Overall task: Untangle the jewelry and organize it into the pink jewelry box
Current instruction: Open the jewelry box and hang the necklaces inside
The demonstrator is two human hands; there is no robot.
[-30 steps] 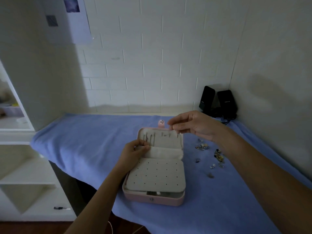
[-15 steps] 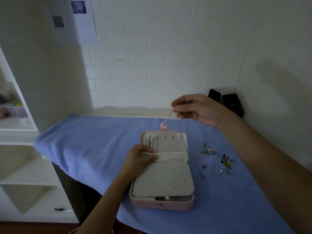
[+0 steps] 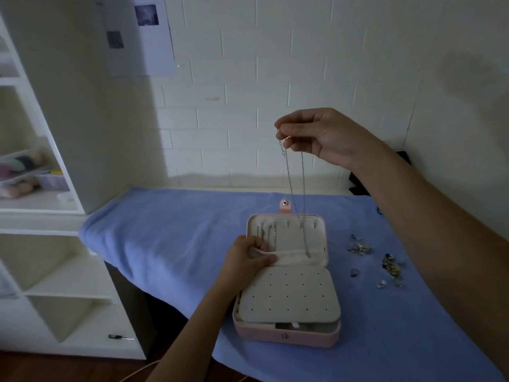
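The pink jewelry box (image 3: pixel 286 336) lies open on the blue cloth, its lid standing up with a row of hooks and a cream pocket (image 3: pixel 297 257) across it. A dotted cream earring panel covers the lower half. My right hand (image 3: pixel 311 136) is raised high above the lid and pinches a thin silver necklace (image 3: pixel 296 186), which hangs down in a loop to the pocket. My left hand (image 3: pixel 245 260) grips the pocket's left edge and pulls it outward. Other chains hang from the left hooks behind it.
Several small earrings and charms (image 3: pixel 385 264) lie scattered on the blue cloth (image 3: pixel 165 238) right of the box. Black speakers (image 3: pixel 358 186) stand in the back right corner, partly hidden by my forearm. White shelves (image 3: pixel 35 244) stand to the left; a brick wall is behind.
My right hand has risen from the lid's top edge to well above the box, drawing the necklace out to its full hanging length. My left hand stays on the pocket.
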